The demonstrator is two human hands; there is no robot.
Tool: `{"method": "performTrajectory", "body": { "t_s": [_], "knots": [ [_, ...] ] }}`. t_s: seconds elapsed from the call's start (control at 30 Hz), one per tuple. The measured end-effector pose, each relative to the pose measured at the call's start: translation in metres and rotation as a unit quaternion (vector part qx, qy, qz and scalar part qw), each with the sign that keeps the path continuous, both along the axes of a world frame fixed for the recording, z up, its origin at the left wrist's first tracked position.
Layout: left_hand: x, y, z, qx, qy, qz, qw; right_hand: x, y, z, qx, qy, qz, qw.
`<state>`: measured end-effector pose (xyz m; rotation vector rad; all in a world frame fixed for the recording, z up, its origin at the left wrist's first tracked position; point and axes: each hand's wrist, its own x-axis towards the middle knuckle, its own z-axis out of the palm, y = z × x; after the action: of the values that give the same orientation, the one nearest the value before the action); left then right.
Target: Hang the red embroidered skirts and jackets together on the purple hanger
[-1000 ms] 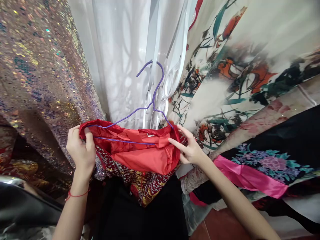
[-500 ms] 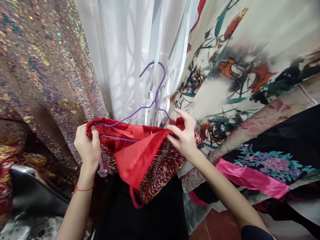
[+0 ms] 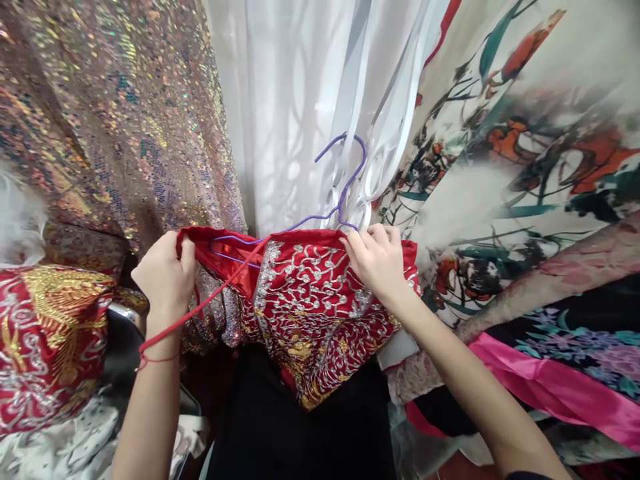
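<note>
A red garment (image 3: 320, 293) with silver and gold embroidery hangs between my hands, its pointed lower part over my black-clothed lap. My left hand (image 3: 165, 273) is closed on the left end of its top edge. On the right, my right hand (image 3: 375, 263) pinches the top edge, fingers behind and thumb in front. A purple hanger (image 3: 345, 193) stands up from behind the front panel; its left part shows against the red lining, and its right end is hidden. From the panel's upper left corner, a red cord (image 3: 205, 303) runs slantwise to my left wrist.
Sequinned fabric (image 3: 150, 120) hangs on the left, with white curtain (image 3: 280, 100) and white hangers (image 3: 395, 120) behind. Flower-painted fabric (image 3: 500, 173) and a pink satin band (image 3: 545, 380) are to the right. Another red-and-gold embroidered piece (image 3: 55, 340) lies at left.
The front panel has swung over to the left, so its embroidered face shows instead of the red lining. The cord now stretches toward my left wrist. The view has turned left.
</note>
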<state>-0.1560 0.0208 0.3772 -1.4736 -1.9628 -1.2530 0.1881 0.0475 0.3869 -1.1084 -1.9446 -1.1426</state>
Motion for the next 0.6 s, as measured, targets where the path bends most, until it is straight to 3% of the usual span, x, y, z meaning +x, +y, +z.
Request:
{"method": "performTrajectory", "body": {
  "t_s": [0.1, 0.2, 0.3, 0.37, 0.47, 0.6],
  "knots": [
    [0.017, -0.005, 0.018, 0.029, 0.046, -0.043, 0.998, 0.004, -0.006, 0.001, -0.02, -0.03, 0.003, 0.999],
    [0.04, -0.004, 0.032, -0.028, 0.083, -0.087, 0.992, 0.005, -0.011, 0.003, -0.037, -0.042, 0.006, 0.998],
    [0.071, -0.003, 0.032, -0.101, 0.127, -0.144, 0.976, 0.008, -0.013, 0.004, -0.031, -0.038, 0.008, 0.999],
    [0.095, -0.005, 0.026, -0.118, 0.123, -0.215, 0.962, 0.012, -0.012, 0.004, -0.03, -0.027, 0.009, 0.999],
    [0.125, -0.006, 0.018, -0.09, -0.009, -0.35, 0.932, 0.02, -0.009, 0.001, -0.041, -0.001, 0.008, 0.999],
    [0.126, 0.01, 0.016, -0.03, -0.213, -0.422, 0.881, 0.024, -0.004, -0.016, 0.007, 0.041, 0.009, 0.999]
  ]
}}
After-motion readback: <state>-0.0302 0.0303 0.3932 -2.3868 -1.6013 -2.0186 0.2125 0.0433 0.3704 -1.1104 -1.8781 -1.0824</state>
